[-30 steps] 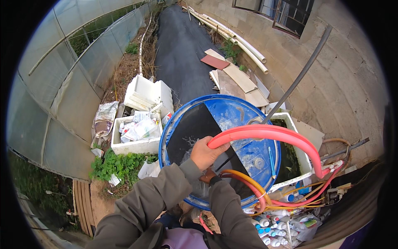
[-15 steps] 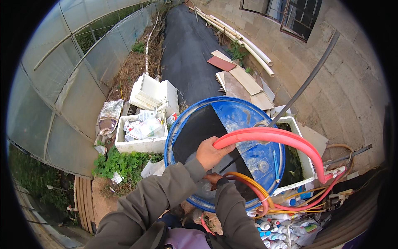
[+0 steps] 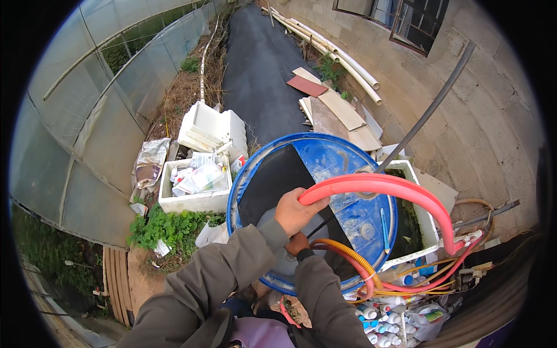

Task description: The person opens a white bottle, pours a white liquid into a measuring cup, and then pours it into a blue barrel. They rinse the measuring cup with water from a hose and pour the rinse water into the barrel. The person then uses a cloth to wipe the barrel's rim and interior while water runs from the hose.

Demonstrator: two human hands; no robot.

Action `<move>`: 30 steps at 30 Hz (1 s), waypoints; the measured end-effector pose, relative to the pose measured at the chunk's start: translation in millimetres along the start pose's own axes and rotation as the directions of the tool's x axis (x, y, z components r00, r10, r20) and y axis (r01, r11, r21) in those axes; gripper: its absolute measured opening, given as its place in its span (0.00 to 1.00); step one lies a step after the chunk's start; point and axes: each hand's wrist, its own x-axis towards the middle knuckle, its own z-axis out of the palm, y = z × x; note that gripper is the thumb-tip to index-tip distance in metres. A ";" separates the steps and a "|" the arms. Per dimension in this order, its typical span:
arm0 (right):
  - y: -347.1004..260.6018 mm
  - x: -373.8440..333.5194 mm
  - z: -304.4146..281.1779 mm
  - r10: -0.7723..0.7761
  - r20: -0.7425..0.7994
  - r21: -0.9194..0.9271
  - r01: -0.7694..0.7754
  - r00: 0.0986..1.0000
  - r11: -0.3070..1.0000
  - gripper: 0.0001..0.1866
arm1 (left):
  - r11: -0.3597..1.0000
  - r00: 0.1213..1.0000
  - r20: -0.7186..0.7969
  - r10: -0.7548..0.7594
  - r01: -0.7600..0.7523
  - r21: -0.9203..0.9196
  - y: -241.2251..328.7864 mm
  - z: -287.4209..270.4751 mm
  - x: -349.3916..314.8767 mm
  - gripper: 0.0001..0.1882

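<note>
My left hand (image 3: 300,211) is closed round a thick pink hose (image 3: 371,184) above a blue drum (image 3: 357,217). From the hand the hose arches right and bends down past the drum's rim. Lower and nearer me, my right hand (image 3: 297,245) is closed at a thin dark rod (image 3: 320,228), partly hidden by the fingers. Beneath the hands, the drum's dark left opening shows a pale, cloudy patch (image 3: 278,261). A yellow ribbed hose (image 3: 342,248) curves beside my right wrist, along with a loop of pink hose.
White foam boxes (image 3: 194,203) with packets stand left of the drum. A foam trough (image 3: 428,232) of dark green water sits right, with a grey pipe (image 3: 429,110) slanting above. Several bottles (image 3: 380,327) lie lower right. Boards (image 3: 342,110) and a block wall (image 3: 476,116) are beyond.
My right hand has risen slightly toward my left hand, showing more of its fingers. More of the pale patch in the drum shows. The left hand still holds the pink hose.
</note>
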 end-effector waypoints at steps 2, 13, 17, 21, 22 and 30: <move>3.7 0.4 5.0 -0.124 -0.116 0.006 0.126 0.985 0.992 0.33 | 1.000 1.000 -0.016 0.013 -0.013 -0.015 0.7 0.4 -1.1 0.22; 33.2 15.2 21.4 -0.042 -0.155 0.094 0.057 0.987 0.994 0.42 | 0.999 1.000 -0.023 -0.004 0.005 0.035 -1.7 -5.1 2.3 0.22; 21.3 11.8 13.6 0.181 0.165 0.330 -0.227 0.970 0.916 0.43 | 0.999 1.000 -0.002 -0.015 0.015 0.047 -2.0 -6.3 1.0 0.21; -2.8 -3.2 -4.9 0.395 0.321 0.387 -0.500 0.861 0.775 0.43 | 0.996 0.996 0.014 -0.085 0.085 -0.009 -0.4 -7.0 0.4 0.21; -8.6 -6.8 -7.2 0.320 0.421 0.525 -0.515 0.849 0.678 0.43 | 1.000 1.000 -0.001 -0.024 0.024 0.009 0.1 -6.9 0.6 0.21; -4.9 -6.8 -8.1 0.318 0.446 0.437 -0.514 0.837 0.739 0.38 | 0.999 0.999 0.026 -0.040 0.040 -0.004 6.3 -9.3 -0.3 0.21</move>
